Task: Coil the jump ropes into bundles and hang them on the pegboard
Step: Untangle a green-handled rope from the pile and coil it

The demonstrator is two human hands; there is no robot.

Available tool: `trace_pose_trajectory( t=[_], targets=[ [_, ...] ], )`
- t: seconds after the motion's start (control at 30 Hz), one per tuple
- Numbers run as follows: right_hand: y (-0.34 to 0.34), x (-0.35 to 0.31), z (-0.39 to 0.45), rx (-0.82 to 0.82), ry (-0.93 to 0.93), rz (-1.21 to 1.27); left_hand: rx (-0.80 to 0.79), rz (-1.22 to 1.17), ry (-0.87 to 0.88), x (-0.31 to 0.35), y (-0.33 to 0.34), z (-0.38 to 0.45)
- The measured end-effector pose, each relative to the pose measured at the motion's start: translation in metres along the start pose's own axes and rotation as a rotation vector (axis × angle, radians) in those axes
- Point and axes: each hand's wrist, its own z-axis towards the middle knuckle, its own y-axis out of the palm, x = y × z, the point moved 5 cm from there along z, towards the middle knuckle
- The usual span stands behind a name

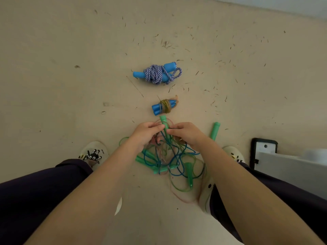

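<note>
A tangle of thin blue, green and pinkish jump ropes (173,160) with several green handles lies on the floor between my feet. My left hand (145,134) and my right hand (185,133) meet above it, and both pinch an upright green handle (164,123) and the cords hanging from it. One loose green handle (215,132) lies to the right. Farther out lie two coiled bundles: a small one with blue handles and a yellowish rope (165,106), and a bigger one with blue handles and a blue-white braided rope (157,74).
The beige floor (70,68) is strewn with small bits of debris. My shoes (93,154) flank the tangle. A black-framed white board (264,149) and a grey slab (292,170) stand at the right edge.
</note>
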Motion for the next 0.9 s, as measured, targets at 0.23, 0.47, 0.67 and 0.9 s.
trace_pose_trajectory(
  t=[0.23,0.47,0.67,0.9],
  targets=[
    [-0.004,-0.067,-0.109,-0.062,-0.148,0.012,-0.15,-0.019,0.195,0.068,0.031,-0.112],
    [-0.008,-0.153,-0.275,-0.067,-0.442,-0.006,-0.247,0.066,0.465,0.142,0.05,-0.278],
    [-0.004,-0.201,-0.395,-0.086,-0.7,-0.025,-0.374,0.123,0.709,0.179,0.043,-0.402],
    [-0.006,-0.2,-0.429,-0.138,-0.773,-0.178,-0.112,0.14,0.853,0.183,0.034,-0.439]
  ],
)
